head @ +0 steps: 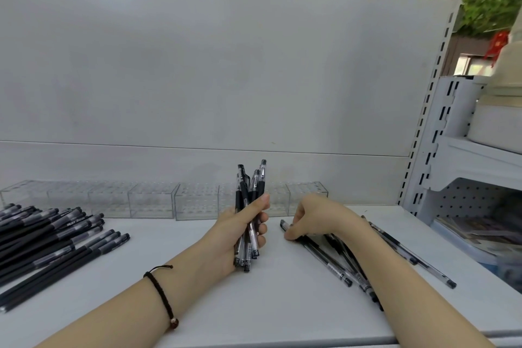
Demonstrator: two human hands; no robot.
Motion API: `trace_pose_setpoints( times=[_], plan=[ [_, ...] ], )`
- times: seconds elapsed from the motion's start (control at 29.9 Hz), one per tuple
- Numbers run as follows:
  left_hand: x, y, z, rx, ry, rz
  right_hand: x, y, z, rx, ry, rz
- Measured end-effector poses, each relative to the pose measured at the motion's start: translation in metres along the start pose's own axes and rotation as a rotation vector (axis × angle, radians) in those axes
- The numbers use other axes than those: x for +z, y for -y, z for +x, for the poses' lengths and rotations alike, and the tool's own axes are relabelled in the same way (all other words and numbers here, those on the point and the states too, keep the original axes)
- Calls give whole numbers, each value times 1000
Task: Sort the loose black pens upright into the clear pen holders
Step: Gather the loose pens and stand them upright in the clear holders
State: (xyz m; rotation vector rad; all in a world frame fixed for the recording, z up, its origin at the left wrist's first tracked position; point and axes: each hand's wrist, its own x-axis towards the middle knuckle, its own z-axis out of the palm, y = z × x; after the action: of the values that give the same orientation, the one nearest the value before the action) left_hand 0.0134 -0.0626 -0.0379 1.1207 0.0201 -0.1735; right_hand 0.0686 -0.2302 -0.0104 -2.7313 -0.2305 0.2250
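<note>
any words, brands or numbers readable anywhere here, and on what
None can be read with confidence.
Pile of black pens on the left: pale print on the caps, too blurred to read.
Loose pens under the right hand: a small white mark on one barrel, too small to read.
Bundle of pens in the left hand: no legible print.
Red hanging sign at far right: blurred, unreadable.
Clear pen holders: no labels visible.
</note>
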Motion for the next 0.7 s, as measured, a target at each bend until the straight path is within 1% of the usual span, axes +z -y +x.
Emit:
trace_pose_setpoints(
  times=[0.1,0.2,0.37,0.5,0.6,0.7],
  plan=[
    [-1,1,2,-17,-7,-2,-1,3,-3,-17,38,22],
    [-1,2,3,-34,-28,-24,-2,3,-4,-34,35,72],
    [-2,3,6,-47,-38,-89,-7,0,-2,-95,-9,438],
    [0,3,7,-50,-29,-150,-11,5,-6,-182,-57,715],
    [0,2,5,-36,7,-142,-12,7,-6,-244,-83,894],
    [4,2,0,-36,81,-73,-9,12,-6,-328,-93,1027]
  ],
)
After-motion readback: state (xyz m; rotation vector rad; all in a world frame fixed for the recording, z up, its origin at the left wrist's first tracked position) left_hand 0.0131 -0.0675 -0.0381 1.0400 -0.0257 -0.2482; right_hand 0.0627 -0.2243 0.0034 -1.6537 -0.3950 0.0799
